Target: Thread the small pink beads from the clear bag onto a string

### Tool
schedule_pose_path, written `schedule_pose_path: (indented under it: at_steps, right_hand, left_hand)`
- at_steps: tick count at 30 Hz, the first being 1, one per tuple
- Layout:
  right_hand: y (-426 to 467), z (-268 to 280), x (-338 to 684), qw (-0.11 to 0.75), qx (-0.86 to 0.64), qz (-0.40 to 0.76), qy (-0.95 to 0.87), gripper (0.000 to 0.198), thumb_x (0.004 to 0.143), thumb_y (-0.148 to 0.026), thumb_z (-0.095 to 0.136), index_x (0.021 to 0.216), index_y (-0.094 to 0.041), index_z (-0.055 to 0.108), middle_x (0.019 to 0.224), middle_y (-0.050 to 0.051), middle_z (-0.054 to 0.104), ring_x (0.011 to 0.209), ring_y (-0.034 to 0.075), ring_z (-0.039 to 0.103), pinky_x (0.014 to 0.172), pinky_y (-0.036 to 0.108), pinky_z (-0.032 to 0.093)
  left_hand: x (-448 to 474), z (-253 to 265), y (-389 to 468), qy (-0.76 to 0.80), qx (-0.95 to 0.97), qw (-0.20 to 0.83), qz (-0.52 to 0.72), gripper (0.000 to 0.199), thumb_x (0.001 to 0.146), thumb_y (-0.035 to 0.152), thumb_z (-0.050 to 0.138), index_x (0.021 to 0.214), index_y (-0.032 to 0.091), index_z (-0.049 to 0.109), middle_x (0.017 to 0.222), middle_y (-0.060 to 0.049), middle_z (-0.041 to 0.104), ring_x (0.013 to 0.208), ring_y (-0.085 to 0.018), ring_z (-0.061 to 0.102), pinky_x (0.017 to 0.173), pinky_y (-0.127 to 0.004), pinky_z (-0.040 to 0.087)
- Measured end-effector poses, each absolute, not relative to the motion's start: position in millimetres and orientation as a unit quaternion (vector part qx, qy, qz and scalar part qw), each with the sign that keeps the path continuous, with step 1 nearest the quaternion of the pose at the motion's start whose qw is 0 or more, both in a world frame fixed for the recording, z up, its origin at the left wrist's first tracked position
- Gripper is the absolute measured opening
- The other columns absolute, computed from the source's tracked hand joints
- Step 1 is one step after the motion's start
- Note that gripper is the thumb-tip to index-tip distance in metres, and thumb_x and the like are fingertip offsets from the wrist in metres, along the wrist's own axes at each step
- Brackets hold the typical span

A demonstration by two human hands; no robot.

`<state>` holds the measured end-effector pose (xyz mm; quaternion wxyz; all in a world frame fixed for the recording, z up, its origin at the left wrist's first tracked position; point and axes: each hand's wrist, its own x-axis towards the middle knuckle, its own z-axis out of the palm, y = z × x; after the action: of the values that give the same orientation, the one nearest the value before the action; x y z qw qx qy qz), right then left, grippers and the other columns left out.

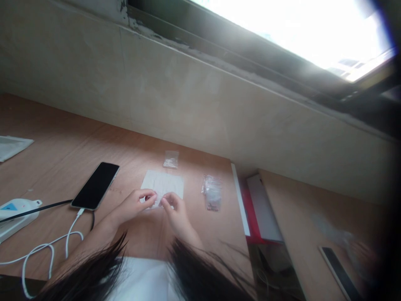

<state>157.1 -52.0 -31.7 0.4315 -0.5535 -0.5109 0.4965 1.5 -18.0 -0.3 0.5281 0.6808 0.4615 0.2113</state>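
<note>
Both hands are over a white sheet [164, 179] that looks like paper or tissue, lying on the wooden table. My left hand [142, 199] has thumb and fingertips pinched together, with a small dark reddish bit showing by the fingers. Facing it, a short gap away, my right hand [173, 207] is pinched too, with something tiny and dark at the fingertips. Both bits are too small to name. Just beyond the sheet lies a small clear plastic bag [171, 159]. To the right of my right hand is a stack of clear plastic bags [213, 193].
A black-screened phone [95, 186] with a white charging cable [73, 228] lies at left, near a white power strip [20, 209]. A white packet [14, 146] sits far left. Beyond the table's right edge stands another table [300, 217] with a dark flat device [340, 271].
</note>
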Motion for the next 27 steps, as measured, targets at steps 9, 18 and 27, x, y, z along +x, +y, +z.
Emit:
schedule_pose_path:
  at_steps: [9, 18, 27]
  right_hand:
    - [-50, -25, 158, 0.436, -0.549, 0.498, -0.510, 0.019, 0.073, -0.031, 0.051, 0.068, -0.013, 0.051, 0.066, 0.001, 0.050, 0.064, 0.011, 0.043, 0.061, 0.022, 0.033]
    - [-54, -30, 168, 0.471, -0.539, 0.556, -0.422, 0.025, 0.069, -0.036, 0.058, 0.066, -0.013, 0.049, 0.066, 0.002, 0.054, 0.063, 0.011, 0.049, 0.062, 0.022, 0.037]
    - [-72, -65, 201, 0.497, -0.591, 0.596, -0.221, 0.044, 0.058, -0.049, 0.062, 0.080, -0.017, 0.043, 0.065, -0.001, 0.045, 0.051, 0.011, 0.045, 0.040, 0.023, 0.041]
  left_hand:
    - [14, -10, -17, 0.399, 0.683, 0.576, 0.205, 0.032, 0.081, 0.037, 0.034, 0.078, 0.014, 0.056, 0.072, -0.001, 0.055, 0.069, -0.013, 0.048, 0.065, -0.022, 0.039]
    - [6, -1, -19, 0.474, 0.669, 0.524, 0.231, 0.031, 0.078, 0.041, 0.040, 0.074, 0.016, 0.059, 0.074, -0.001, 0.058, 0.072, -0.015, 0.051, 0.068, -0.023, 0.039]
    - [8, -18, -16, 0.454, 0.663, 0.549, 0.229, 0.029, 0.081, 0.039, 0.035, 0.080, 0.017, 0.054, 0.081, -0.002, 0.059, 0.079, -0.015, 0.052, 0.074, -0.023, 0.039]
